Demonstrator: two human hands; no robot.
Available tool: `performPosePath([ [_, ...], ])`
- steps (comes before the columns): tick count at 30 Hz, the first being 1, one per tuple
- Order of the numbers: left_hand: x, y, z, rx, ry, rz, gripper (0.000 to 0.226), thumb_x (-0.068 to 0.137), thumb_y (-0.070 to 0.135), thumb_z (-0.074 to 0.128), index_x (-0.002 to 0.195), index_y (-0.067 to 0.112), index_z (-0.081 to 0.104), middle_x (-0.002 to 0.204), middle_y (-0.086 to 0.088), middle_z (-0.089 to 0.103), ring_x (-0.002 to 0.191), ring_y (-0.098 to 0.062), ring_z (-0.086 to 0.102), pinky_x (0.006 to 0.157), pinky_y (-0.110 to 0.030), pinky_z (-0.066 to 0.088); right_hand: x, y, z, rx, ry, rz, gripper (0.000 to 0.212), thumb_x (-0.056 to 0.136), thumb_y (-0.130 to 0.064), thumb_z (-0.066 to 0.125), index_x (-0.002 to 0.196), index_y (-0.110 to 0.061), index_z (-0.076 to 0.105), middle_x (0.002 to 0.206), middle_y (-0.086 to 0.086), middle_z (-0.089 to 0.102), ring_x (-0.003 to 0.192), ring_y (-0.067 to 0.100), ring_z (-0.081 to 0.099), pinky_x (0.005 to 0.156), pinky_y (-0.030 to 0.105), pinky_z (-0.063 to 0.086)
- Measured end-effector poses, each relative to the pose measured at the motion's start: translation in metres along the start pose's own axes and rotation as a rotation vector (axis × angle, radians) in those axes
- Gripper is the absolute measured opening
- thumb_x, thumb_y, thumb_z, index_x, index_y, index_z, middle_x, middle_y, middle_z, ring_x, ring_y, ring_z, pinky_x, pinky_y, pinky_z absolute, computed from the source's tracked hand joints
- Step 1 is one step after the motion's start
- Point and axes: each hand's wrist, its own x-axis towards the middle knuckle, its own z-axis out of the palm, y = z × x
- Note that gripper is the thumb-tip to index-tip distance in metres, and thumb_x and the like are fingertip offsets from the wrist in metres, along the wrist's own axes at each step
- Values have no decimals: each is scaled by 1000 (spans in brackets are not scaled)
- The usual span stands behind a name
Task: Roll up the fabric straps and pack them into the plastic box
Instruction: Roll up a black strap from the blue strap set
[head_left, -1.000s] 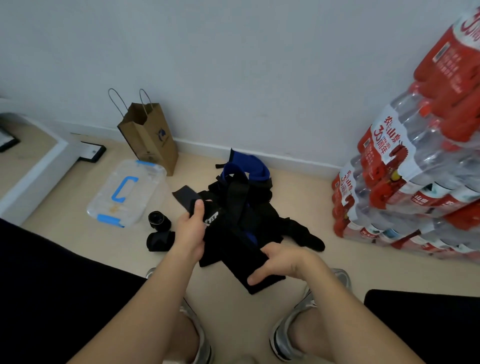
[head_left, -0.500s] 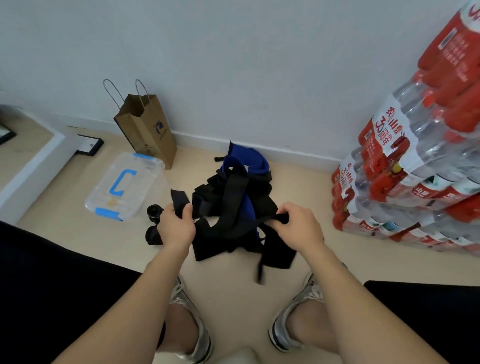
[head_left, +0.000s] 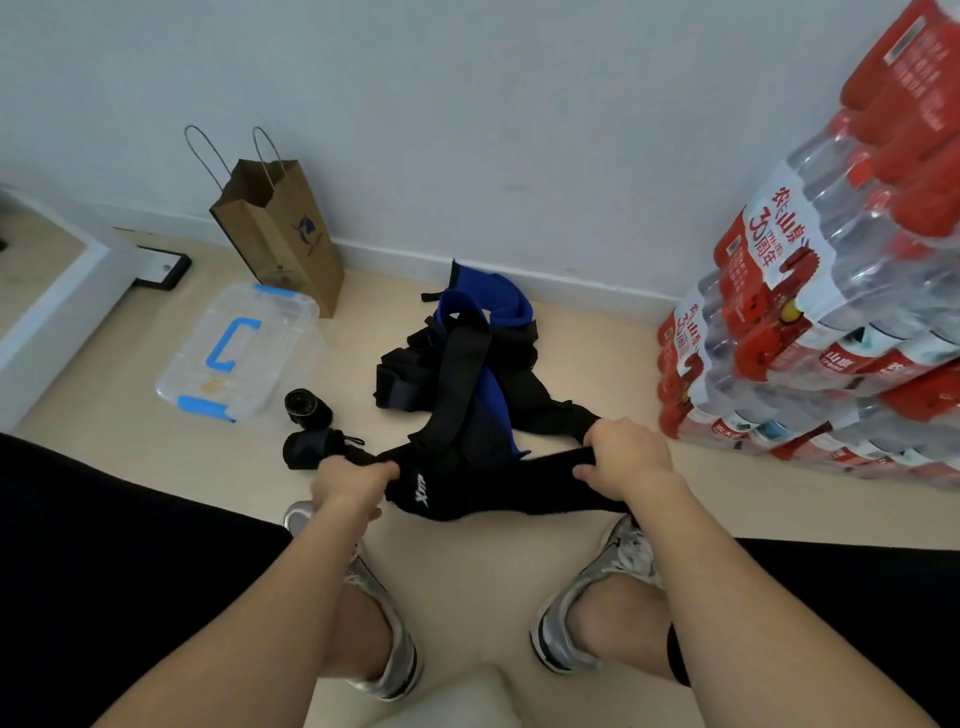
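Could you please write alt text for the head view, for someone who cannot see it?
A person's left hand and right hand grip a black fabric strap stretched between them, in front of a heap of black and blue straps. A clear plastic box with a blue handle sits to the left, beside two dark rolls.

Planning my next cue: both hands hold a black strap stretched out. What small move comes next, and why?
Probably start rolling the black strap from the end the left hand grips toward the right hand. It is pulled out straight between them, unrolled, while two rolled straps already lie beside the plastic box.
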Motion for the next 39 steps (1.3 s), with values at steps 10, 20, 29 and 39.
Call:
performPosePath([
  [10, 6, -34, 37, 895, -235, 385, 32, 95, 2, 65, 123, 16, 70, 131, -14, 62, 115, -32, 68, 99, -41, 59, 4, -20, 50, -376, -136, -7, 35, 93, -15, 66, 126, -27, 68, 131, 6, 62, 130, 30, 50, 116, 50, 30],
  [20, 48, -28, 68, 958, -135, 549, 92, 94, 18, 74, 164, 14, 14, 161, -11, 24, 125, -43, 55, 92, -49, 53, 25, -86, 67, -35, 106, -404, 48, 96, -18, 62, 140, -20, 45, 124, 10, 57, 104, 36, 66, 79, 43, 45],
  [29, 74, -12, 62, 628, -17, 576, 41, 95, 43, 54, 109, 10, 72, 101, -16, 71, 100, -40, 62, 85, -45, 52, 70, -91, 64, 183, -130, -226, 83, 101, -23, 59, 171, -18, 15, 155, 20, 46, 131, 43, 59, 102, 49, 51],
  [39, 54, 105, 33, -188, -634, 256, 45, 104, 65, 51, 131, 34, 68, 116, 7, 82, 103, -15, 80, 81, -48, 68, 87, -82, 32, 609, -201, -260, 112, 68, -39, 97, 161, -47, 34, 160, 3, 37, 146, 28, 38, 120, 52, 40],
])
